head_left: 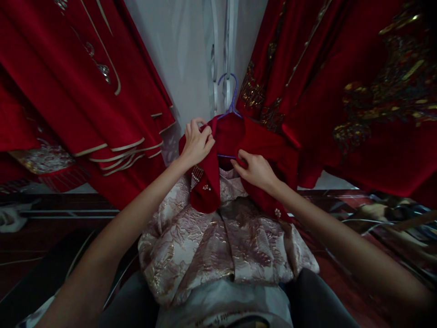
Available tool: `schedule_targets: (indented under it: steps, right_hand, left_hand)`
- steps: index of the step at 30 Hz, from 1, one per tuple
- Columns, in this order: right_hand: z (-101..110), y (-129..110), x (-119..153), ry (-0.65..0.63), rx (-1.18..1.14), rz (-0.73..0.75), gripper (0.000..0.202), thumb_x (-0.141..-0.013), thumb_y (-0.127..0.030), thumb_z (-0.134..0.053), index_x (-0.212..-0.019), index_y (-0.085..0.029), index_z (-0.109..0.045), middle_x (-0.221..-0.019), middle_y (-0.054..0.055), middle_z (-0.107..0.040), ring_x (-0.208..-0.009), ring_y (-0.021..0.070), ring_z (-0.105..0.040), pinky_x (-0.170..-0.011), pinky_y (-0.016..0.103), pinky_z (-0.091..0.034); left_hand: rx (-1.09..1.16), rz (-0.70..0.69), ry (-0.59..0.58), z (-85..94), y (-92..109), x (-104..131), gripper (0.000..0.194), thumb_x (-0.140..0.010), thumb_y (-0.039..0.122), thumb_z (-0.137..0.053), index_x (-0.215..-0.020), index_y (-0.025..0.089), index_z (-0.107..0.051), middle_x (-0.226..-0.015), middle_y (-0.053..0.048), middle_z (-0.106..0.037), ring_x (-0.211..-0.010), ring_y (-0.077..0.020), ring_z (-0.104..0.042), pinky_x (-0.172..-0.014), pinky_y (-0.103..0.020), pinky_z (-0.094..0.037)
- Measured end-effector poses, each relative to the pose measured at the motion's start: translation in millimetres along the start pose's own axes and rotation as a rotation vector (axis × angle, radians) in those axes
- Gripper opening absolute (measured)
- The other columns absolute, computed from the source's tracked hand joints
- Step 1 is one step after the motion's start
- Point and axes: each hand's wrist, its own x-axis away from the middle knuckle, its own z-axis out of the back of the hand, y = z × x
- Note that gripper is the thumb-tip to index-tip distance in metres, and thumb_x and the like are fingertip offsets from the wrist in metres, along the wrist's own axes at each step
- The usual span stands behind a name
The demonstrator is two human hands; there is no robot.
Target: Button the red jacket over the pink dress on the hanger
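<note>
The left hand (198, 142) pinches one neckline edge of a red beaded garment (209, 198), which lies over a metallic brocade garment (201, 248). The red cloth looks soft and light, the beadwork (196, 176) fragile; plain edges suit holding. A purple hanger (233, 96) sits inside the neckline. The right hand (254, 169) grips the opposite edge.

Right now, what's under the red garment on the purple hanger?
Pale, shiny patterned cloth shows below the red garment and between its front panels; whatever those panels cover is hidden.
</note>
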Motion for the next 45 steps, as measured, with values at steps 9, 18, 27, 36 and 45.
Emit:
schedule_targets:
  steps: [9, 18, 27, 36, 45]
  right_hand:
    - [-10, 14, 14, 0.046, -0.302, 0.008, 0.016, -0.089, -0.039, -0.045, -0.085, -0.024, -0.044, -0.081, 0.003, -0.06, -0.07, 0.0176, -0.057, -0.063, 0.029, -0.042]
    - [-33, 30, 22, 0.018, -0.903, 0.046, 0.031, -0.08, -0.032, -0.061, -0.107, -0.024, -0.048, -0.1, 0.005, -0.057, -0.093, 0.0173, -0.059, -0.082, 0.034, -0.052]
    - [-38, 36, 25, 0.056, -0.995, -0.059, 0.022, -0.081, -0.034, -0.064, -0.098, -0.021, -0.058, -0.096, 0.004, -0.063, -0.091, 0.016, -0.062, -0.084, 0.032, -0.051]
    - [-41, 36, 8, 0.164, -1.119, -0.163, 0.026, -0.073, -0.037, -0.073, -0.091, -0.02, -0.065, -0.09, 0.004, -0.068, -0.086, 0.0156, -0.064, -0.087, 0.033, -0.051]
    - [-40, 19, -8, 0.268, -1.095, -0.149, 0.024, -0.074, -0.035, -0.071, -0.091, -0.02, -0.066, -0.092, 0.004, -0.069, -0.084, 0.0147, -0.065, -0.081, 0.029, -0.054]
  left_hand:
    - [0.241, 0.007, -0.221, -26.6, 41, 33, 0.021, -0.092, 0.026, -0.036, -0.072, 0.022, -0.033, -0.077, -0.003, -0.047, -0.078, -0.0182, -0.048, -0.075, -0.035, -0.043]
    - [1.138, 0.659, -0.099, -43.4, 48, 59, 0.019, -0.093, 0.036, -0.036, -0.083, 0.02, -0.038, -0.089, -0.003, -0.057, -0.075, -0.011, -0.062, -0.07, -0.028, -0.053]
    - [1.16, 0.829, 0.089, -70.3, 63, 60, 0.016, -0.08, 0.022, -0.061, -0.088, 0.016, -0.048, -0.075, 0.0, -0.06, -0.07, -0.0103, -0.062, -0.072, -0.028, -0.052]
    - [1.199, 0.747, 0.195, -62.3, 61, 65, 0.021, -0.071, 0.031, -0.069, -0.08, 0.014, -0.059, -0.074, -0.001, -0.065, -0.068, -0.0103, -0.063, -0.071, -0.026, -0.053]
    - [1.163, 0.71, 0.184, -53.5, 56, 62, 0.027, -0.072, 0.036, -0.07, -0.085, 0.013, -0.07, -0.085, -0.006, -0.072, -0.076, -0.0133, -0.067, -0.078, -0.029, -0.054]
